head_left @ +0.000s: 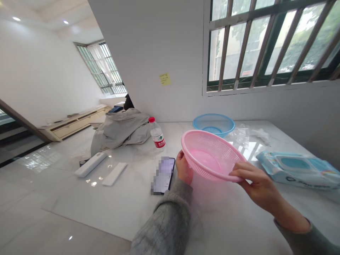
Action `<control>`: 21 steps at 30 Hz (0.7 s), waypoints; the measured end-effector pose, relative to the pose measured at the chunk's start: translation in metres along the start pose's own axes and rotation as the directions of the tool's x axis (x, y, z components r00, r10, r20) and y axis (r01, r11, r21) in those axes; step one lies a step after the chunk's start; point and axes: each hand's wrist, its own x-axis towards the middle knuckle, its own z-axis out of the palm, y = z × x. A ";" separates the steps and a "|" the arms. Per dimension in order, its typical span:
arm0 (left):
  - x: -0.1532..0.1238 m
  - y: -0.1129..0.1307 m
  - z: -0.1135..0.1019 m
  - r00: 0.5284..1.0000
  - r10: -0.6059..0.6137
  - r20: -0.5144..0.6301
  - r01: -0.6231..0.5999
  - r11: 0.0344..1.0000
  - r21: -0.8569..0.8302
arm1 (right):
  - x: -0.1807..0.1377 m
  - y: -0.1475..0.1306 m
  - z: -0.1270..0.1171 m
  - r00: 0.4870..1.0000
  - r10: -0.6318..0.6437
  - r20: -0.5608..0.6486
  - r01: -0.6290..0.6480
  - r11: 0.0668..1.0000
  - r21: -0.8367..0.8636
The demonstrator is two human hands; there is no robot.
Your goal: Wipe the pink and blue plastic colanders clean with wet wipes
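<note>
A pink plastic colander basket [204, 160] with perforated sides is held up above the table, tilted, its inside showing nothing but its solid pink base. My left hand [183, 168] grips it at the left side, with the fingers partly hidden behind the wall. On the right, my right hand [256, 182] pinches the rim between thumb and fingers. Behind the pink one, a blue plastic colander basket [214, 124] rests on the table near the wall. Just left of my left hand lies a smartphone [163, 176], its screen partly blurred out.
The white marble-look table [127, 205] also carries a red-capped bottle [157, 134], a grey cloth [120, 129], a long white box [91, 164] and a flat white strip [114, 174]. To the right are crumpled clear plastic [240, 135] and a blue wipes pack [297, 170].
</note>
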 end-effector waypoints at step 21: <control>-0.066 -0.014 0.027 0.712 -0.453 0.537 0.357 0.891 0.280 | -0.007 0.016 0.017 0.965 -0.128 -0.230 0.058 0.956 -0.289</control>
